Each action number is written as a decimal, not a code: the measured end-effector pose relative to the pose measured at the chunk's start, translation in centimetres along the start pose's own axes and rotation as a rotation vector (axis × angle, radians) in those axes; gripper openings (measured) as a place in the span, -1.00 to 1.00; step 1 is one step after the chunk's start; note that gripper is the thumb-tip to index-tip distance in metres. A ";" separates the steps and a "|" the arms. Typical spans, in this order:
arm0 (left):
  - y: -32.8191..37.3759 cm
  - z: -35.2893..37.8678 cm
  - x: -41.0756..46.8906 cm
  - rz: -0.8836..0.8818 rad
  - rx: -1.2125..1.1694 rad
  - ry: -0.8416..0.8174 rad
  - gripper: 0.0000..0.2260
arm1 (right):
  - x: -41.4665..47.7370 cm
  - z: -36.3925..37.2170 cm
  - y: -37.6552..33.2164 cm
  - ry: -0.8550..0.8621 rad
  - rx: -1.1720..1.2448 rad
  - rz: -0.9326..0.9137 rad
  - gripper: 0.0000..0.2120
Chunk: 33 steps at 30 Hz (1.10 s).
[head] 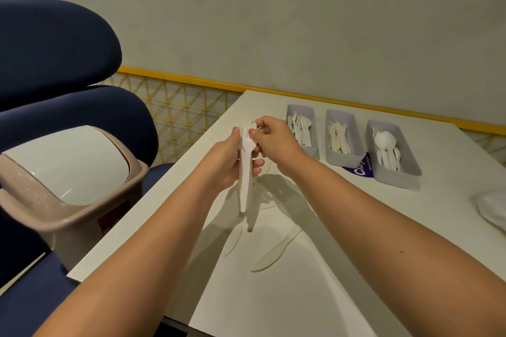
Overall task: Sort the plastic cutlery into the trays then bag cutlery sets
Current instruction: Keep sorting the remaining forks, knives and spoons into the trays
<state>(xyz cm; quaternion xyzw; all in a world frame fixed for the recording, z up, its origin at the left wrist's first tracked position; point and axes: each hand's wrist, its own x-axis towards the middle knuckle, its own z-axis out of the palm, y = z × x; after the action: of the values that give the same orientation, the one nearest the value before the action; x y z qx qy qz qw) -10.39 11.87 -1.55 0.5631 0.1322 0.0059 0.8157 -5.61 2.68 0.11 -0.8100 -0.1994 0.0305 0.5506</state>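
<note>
My left hand (pixel 232 161) grips a bundle of white plastic cutlery (pixel 246 180), handles pointing down, above the white table (pixel 356 227). My right hand (pixel 273 139) pinches the top end of that bundle, where a thin clear wrap seems to sit. A single white plastic knife (pixel 273 252) lies on the table below the hands. Three grey trays stand at the back: the left tray (pixel 312 149) holds forks, the middle tray (pixel 356 157) holds knives, the right tray (pixel 410 172) holds spoons.
A beige swing-lid bin (pixel 68 186) stands left of the table, against dark blue seats (pixel 54 63). A purple card (pixel 360 168) lies between the middle and right trays. Crumpled clear plastic (pixel 492 210) rests at the table's right edge. A wall runs behind.
</note>
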 end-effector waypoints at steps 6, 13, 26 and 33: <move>-0.3 2.0 1.6 0.082 0.044 -0.009 -0.64 | -0.4 -1.5 0.2 0.011 0.167 0.120 -0.82; 0.2 4.4 4.8 0.058 -0.073 0.188 -0.74 | -1.5 -2.5 1.3 -0.252 0.238 0.336 -0.64; -1.3 6.5 10.8 0.236 0.861 0.091 -0.67 | 4.5 -8.8 4.8 0.032 0.069 0.444 -0.80; -0.8 6.8 13.6 0.135 1.178 0.025 -0.69 | 10.5 -8.7 6.5 0.078 -0.045 0.550 -0.67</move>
<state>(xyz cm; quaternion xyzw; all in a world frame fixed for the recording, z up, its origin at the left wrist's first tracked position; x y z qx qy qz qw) 4.12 7.52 -2.91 0.9282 0.0866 -0.0101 0.3618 8.26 -3.32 -0.59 -0.8462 0.0488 0.1434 0.5109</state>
